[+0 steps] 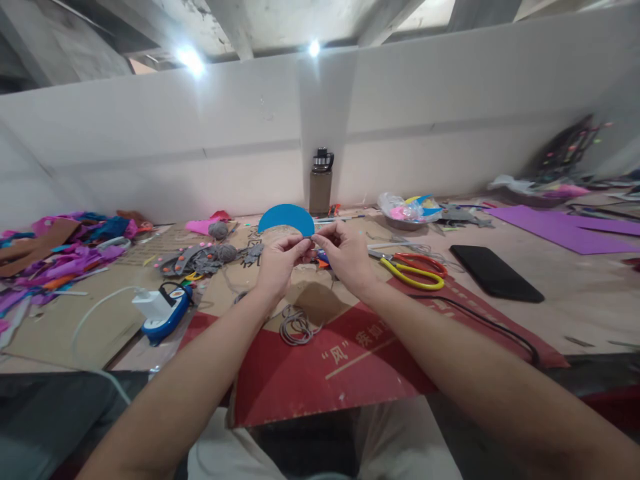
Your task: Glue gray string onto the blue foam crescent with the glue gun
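Note:
A blue crescent-shaped piece of craft sheet (286, 217) stands above my fingers in the middle of the view. My left hand (280, 263) is closed, its thumb and fingertips pinching the lower edge of this piece. Beside it, my right hand (345, 253) pinches the right end of the same piece near its tip. The fingertips of both hands almost meet. Below them, a small coil of grey cord (296, 325) lies on red and brown cardboard (320, 380). Scissors with red and yellow handles (415, 270) rest just right of my right hand.
Coloured scraps (60, 260) pile up at the left, near a blue power strip (167, 320) with a white charger. A bottle (321, 183) stands against the wall. Rightward are a bowl of scraps (407, 223), a black phone (495, 272) and purple sheets (565, 230).

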`<move>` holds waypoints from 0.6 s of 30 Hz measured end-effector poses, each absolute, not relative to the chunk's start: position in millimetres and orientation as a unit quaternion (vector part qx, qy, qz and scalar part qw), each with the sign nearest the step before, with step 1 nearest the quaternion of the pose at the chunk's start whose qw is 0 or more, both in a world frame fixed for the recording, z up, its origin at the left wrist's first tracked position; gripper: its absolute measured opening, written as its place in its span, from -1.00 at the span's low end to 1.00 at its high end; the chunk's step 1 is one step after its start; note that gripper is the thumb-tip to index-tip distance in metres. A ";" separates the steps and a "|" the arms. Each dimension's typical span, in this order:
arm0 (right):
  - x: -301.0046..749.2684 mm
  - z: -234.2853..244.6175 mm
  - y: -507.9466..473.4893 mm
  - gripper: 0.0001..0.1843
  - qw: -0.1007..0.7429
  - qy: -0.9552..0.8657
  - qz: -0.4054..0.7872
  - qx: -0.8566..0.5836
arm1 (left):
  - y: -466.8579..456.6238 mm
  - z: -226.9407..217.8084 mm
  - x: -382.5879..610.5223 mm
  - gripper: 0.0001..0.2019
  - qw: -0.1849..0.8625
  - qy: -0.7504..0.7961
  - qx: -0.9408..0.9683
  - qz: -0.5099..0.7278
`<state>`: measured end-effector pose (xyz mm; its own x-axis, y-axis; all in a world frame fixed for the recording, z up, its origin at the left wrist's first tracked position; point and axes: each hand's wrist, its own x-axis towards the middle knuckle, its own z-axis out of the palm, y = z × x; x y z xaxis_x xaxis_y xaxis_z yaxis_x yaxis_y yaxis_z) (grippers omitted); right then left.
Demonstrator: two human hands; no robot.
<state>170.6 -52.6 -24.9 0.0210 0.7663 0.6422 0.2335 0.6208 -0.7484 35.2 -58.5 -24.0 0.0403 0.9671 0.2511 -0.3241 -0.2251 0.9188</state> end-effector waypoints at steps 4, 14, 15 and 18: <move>172.2 -23.2 -52.9 -0.85 0.592 -0.671 0.215 -0.391 | -59.9 -20.4 33.5 -0.73 0.524 0.337 0.477 0.620; 170.8 -24.2 -52.6 -0.84 0.531 -0.709 0.246 -0.393 | -57.4 -14.3 26.7 -0.77 0.536 0.327 0.445 0.639; 169.7 -24.9 -53.0 -0.84 0.524 -0.716 0.250 -0.388 | -56.4 -14.7 26.5 -0.78 0.537 0.323 0.445 0.640; 167.7 -26.9 -53.5 -0.83 0.504 -0.731 0.265 -0.375 | -54.9 -15.1 26.0 -0.80 0.543 0.322 0.446 0.635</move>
